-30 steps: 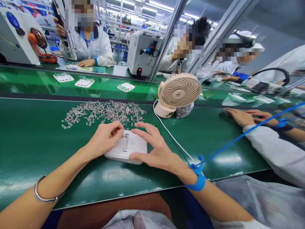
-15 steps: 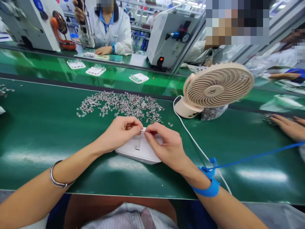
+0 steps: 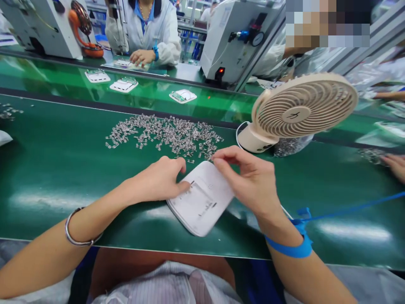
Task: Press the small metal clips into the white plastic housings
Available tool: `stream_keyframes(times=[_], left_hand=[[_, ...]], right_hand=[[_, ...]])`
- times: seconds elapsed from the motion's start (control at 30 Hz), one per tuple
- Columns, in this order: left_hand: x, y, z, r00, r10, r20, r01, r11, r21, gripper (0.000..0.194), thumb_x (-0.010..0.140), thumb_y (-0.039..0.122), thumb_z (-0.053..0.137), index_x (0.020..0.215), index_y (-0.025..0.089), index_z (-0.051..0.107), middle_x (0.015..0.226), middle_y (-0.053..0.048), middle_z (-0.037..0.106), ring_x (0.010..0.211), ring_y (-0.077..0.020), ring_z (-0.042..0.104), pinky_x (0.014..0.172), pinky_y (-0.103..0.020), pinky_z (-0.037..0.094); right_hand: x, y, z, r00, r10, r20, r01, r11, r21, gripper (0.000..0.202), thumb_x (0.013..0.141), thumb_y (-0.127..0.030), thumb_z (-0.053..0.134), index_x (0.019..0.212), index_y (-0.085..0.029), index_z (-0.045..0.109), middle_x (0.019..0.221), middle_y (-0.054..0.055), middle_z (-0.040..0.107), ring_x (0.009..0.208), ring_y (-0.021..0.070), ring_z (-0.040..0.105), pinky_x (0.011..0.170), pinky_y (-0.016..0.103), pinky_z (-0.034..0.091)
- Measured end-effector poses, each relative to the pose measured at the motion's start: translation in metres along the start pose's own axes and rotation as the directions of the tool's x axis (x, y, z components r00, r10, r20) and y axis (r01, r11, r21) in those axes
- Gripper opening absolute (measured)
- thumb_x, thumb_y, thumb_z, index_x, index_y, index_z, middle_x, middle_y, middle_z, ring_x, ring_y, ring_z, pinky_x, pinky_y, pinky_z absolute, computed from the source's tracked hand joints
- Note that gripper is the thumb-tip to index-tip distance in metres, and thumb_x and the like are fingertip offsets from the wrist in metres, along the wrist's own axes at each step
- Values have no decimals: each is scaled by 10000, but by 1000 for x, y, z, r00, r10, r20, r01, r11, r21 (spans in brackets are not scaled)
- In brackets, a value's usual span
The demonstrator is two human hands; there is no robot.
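Observation:
A white plastic cover [image 3: 202,211] with rounded corners, slots and a small ring of holes lies turned cornerwise on the green bench. At its left edge is my left hand [image 3: 158,179], the thumb pressed on top and the index finger bent above the edge; the other fingers are mostly hidden. My right hand [image 3: 249,177] is by the far right corner, thumb and index finger pinched together. Whatever sits in that pinch is too small to make out. Just beyond both hands spreads a heap of small metal clips [image 3: 171,133].
A beige fan [image 3: 295,116] stands to the right with a bag of metal parts [image 3: 289,146] behind it. Along the far belt sit several white covers with circuit boards [image 3: 124,84]. A co-worker's hand [image 3: 395,164] is at far right; another person [image 3: 142,55] works opposite.
The cover has turned cornerwise and come nearer me. My hands, close together at its far edge before, have parted: the left onto its left edge, the right toward the right.

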State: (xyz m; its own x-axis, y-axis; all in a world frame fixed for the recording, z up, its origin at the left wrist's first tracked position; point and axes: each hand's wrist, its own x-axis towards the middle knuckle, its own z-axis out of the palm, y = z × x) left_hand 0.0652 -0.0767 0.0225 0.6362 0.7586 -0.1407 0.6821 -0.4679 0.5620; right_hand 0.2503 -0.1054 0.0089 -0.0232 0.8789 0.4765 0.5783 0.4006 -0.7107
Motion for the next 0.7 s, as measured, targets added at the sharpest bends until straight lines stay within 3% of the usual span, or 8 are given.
stream_keyframes(times=[0.1,0.2,0.27,0.37,0.43,0.53,0.63,0.7], left_hand=[[-3,8,4,985,147,-91,-154,986,-70,158,769,306,536,730,160,583,575,28,548,554,-108,508,531,-229,365],[-1,8,19,908,318,-273,-298,948,114,218,808,284,498,957,168,607,996,-82,629,870,-195,564,739,-330,426],[0,6,32,867,434,-245,-357,883,304,347,828,338,483,1151,228,546,1326,-116,455,1102,-302,467,836,-450,398],[0,6,45,838,519,-170,-369,768,524,407,865,368,428,1223,190,503,1368,-119,419,1125,-340,444,837,-462,404],[-2,9,47,818,543,-189,-308,691,653,407,882,337,404,1186,96,524,1286,-167,490,1046,-310,501,807,-409,420],[-8,15,43,833,476,-282,-78,606,792,336,889,269,404,1028,23,588,977,-196,609,802,-242,566,650,-333,421],[-14,17,35,858,321,-402,172,557,812,267,882,230,413,790,73,609,667,-106,558,594,-199,516,519,-303,355],[-17,16,32,848,272,-454,262,531,806,276,877,235,418,714,99,596,637,-98,544,573,-204,510,513,-311,349]], right_hand=[[2,5,-1,988,91,-122,-81,993,87,51,758,-168,571,731,-207,590,720,-11,607,702,129,571,683,283,471],[2,8,3,972,153,-181,-116,973,200,30,745,-184,593,729,-209,590,716,-12,607,707,128,583,675,281,483],[3,8,5,961,180,-208,-129,963,237,34,736,-182,601,719,-209,592,705,-14,606,697,125,585,666,277,488],[3,7,6,948,196,-250,-131,958,254,54,724,-160,604,708,-212,597,699,-15,613,685,121,588,663,272,490],[3,7,5,947,193,-257,-126,958,257,71,719,-144,600,702,-213,599,709,-12,623,694,124,593,671,271,491],[-2,8,4,955,180,-236,-120,961,248,87,725,-134,584,686,-212,591,715,-11,622,721,129,595,702,278,491],[-10,9,7,974,161,-158,-127,971,204,89,737,-139,569,676,-204,579,751,1,617,768,141,592,738,294,480],[-15,11,10,988,138,-72,-126,980,155,88,742,-149,567,669,-197,574,800,19,619,812,153,590,766,311,468]])
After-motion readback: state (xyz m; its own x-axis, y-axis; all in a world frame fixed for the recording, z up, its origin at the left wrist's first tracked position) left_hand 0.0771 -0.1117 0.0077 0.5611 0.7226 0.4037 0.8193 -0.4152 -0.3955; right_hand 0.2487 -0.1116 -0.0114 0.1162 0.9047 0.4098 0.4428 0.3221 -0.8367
